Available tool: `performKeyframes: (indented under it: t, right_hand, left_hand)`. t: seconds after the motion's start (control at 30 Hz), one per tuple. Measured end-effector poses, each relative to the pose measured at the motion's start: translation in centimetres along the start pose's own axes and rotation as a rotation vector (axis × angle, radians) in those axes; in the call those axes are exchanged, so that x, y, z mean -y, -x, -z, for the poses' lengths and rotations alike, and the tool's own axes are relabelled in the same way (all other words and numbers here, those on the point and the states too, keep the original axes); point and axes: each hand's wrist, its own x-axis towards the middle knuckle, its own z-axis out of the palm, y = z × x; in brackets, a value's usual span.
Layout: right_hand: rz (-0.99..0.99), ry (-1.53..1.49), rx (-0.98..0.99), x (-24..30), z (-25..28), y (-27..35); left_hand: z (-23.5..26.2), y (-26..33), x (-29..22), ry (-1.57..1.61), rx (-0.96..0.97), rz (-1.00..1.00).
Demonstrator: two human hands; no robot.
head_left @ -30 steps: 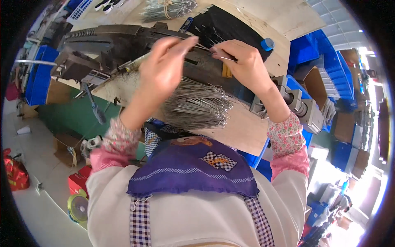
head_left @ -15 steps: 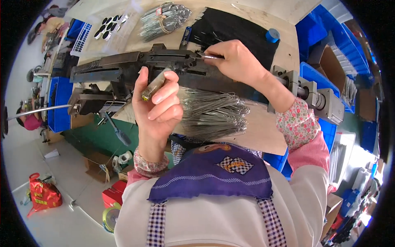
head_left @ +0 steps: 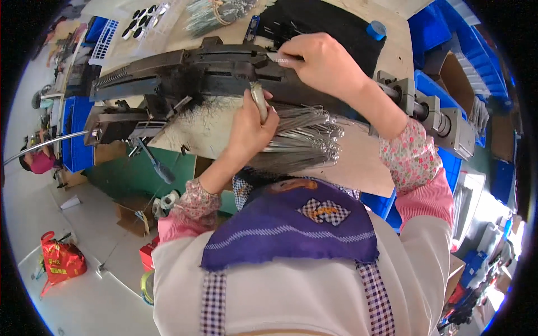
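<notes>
My left hand point(head_left: 249, 126) is closed around a short, pale, worn cylinder point(head_left: 258, 102), held upright just in front of the dark metal machine point(head_left: 190, 70). The cylinder's upper end is at the machine's front edge; I cannot tell if they touch. Thumb and fingers of my right hand point(head_left: 325, 64) pinch a small silvery metal piece point(head_left: 284, 59) beside the machine's right-hand slot. What part of that piece lies inside the fingers is hidden. Below both hands, a thick bundle of thin metal wires point(head_left: 308, 137) lies on the wooden bench.
Behind the machine lie a black cloth point(head_left: 330, 33), a blue round roll point(head_left: 376, 30) and another wire bundle point(head_left: 216, 15). A clear tray with black-and-white discs point(head_left: 143, 21) is at the far left. A metal shaft assembly point(head_left: 434, 120) stands right, near blue bins point(head_left: 428, 25).
My left hand has moved right, turned over and brought the cylinder to the machine's front edge. My right hand stays near the slot, slightly higher in view. The view has shifted a little.
</notes>
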Motion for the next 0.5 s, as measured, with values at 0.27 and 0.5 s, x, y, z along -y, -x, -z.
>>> performKeyframes:
  t: [0.27,0.5]
  right_hand:
    - [-0.386,0.276,0.051,3.4,-0.6,9.7]
    - [-0.377,0.456,-0.03,-4.7,-3.6,8.4]
  left_hand:
    - [9.3,4.9,6.8,0.562,-0.22,0.892]
    - [12.0,1.5,7.1,0.792,-0.386,0.843]
